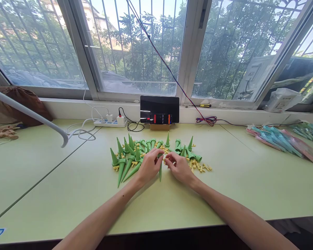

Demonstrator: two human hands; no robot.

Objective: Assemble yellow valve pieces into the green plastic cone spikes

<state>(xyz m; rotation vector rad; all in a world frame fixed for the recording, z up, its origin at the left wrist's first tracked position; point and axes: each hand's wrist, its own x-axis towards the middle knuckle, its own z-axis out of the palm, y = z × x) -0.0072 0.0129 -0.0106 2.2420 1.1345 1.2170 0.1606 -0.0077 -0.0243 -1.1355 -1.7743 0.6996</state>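
My left hand (151, 163) is closed on a green plastic spike (160, 173), whose tapered tip points down toward me. Just to its right, my right hand (179, 167) pinches a small yellow fitting (165, 160) close to the spike's upper end. The fingers partly cover both pieces, so I cannot tell whether they touch. Beyond and left of my hands, several more green spikes (121, 170) lie or stand in a loose pile, with yellow T-shaped fittings among them. More yellow fittings (199, 167) are heaped right of my right hand.
A dark tablet (159, 104) and a phone (161, 119) stand against the sill. A power strip (111, 122) with cables lies left of them. Bagged items (279, 140) rest at the right, a white lamp arm (28, 113) reaches in from the left, and wooden pieces (5, 132) lie far left.
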